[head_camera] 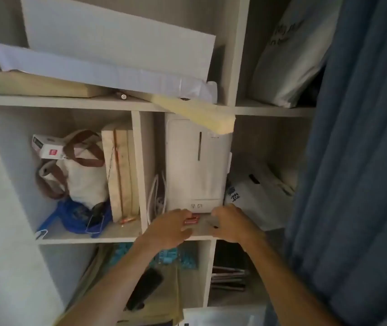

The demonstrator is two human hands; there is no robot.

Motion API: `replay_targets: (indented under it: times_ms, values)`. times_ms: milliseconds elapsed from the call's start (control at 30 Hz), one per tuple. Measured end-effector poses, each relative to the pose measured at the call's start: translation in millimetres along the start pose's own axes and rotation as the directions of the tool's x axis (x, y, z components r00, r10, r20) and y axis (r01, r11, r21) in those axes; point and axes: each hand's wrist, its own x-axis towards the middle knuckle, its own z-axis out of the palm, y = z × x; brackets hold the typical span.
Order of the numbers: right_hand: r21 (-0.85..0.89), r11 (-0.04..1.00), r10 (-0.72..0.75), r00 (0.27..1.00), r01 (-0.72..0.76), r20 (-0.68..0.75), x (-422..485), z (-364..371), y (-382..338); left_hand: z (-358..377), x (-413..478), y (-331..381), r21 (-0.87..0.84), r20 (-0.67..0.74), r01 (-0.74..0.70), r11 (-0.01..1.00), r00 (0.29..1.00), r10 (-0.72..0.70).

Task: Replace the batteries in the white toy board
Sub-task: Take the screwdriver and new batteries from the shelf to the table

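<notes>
White toy board (pixel 197 165) standing upright in the middle shelf (pixel 202 231) compartment, its back panel with a small cover near the bottom edge facing out. Red batteries (pixel 191 220) lie on the shelf just in front of its base. Left hand (pixel 169 228) curls over the batteries, fingers touching them; whether it has them gripped cannot be told. Right hand (pixel 229 223) rests loosely curled at the board's lower right corner; a firm grasp cannot be confirmed. Judged step: gathering the cells at the compartment. To do it well, steady the board with the right hand so it does not tip, and match each cell's polarity before seating. Further left, another battery (pixel 126 220) lies near wooden boards (pixel 120 172); right, a white bag (pixel 258 196), then a blue curtain (pixel 357 161)
</notes>
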Motion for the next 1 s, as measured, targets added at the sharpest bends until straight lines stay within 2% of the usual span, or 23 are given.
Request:
replay_targets:
  times_ms: [133,267,400,500,567,700,767,800,900,933,1000]
  values:
    - [-0.083,0.990,0.119,0.990,-0.114,0.069,26,14,6,14,29,1,0.074,0.019,0.046,0.996,0.999,-0.047]
    - [-0.099,0.984,0.158,0.981,-0.147,0.116,39,31,12,29,52,-6,0.160,0.028,0.018,0.987,0.999,-0.023]
    - [-0.078,0.985,0.157,0.986,-0.151,0.064,45,39,14,34,64,-3,0.230,0.007,0.016,0.973,1.000,-0.018]
    - [-0.047,0.989,0.141,0.990,-0.140,0.015,43,41,15,40,70,0,0.312,0.046,-0.023,0.950,0.999,0.009]
    - [0.009,0.989,0.146,0.989,-0.146,-0.037,44,43,15,42,70,0,0.328,0.035,0.005,0.945,0.999,-0.017]
    - [0.279,0.952,0.170,0.977,-0.130,-0.126,39,41,18,47,59,-9,0.168,-0.031,0.089,0.982,0.996,-0.085]
    - [0.489,0.870,0.160,0.976,-0.067,-0.150,35,36,14,40,45,-9,-0.021,-0.089,0.116,0.993,0.989,-0.117]
    - [0.580,0.814,0.149,0.974,-0.022,-0.173,33,36,11,33,35,-9,-0.176,-0.127,0.112,0.978,0.983,-0.136]
    - [0.740,0.661,0.024,0.981,0.128,-0.191,28,33,-12,6,-11,-1,-0.583,-0.245,0.082,0.809,0.931,-0.271]
    - [0.785,0.595,-0.057,0.983,0.176,-0.177,28,37,-30,-3,-34,-5,-0.645,-0.305,0.055,0.762,0.896,-0.323]
    - [0.851,0.477,-0.103,0.976,0.217,-0.191,25,33,-45,-21,-56,1,-0.696,-0.397,-0.055,0.716,0.860,-0.320]
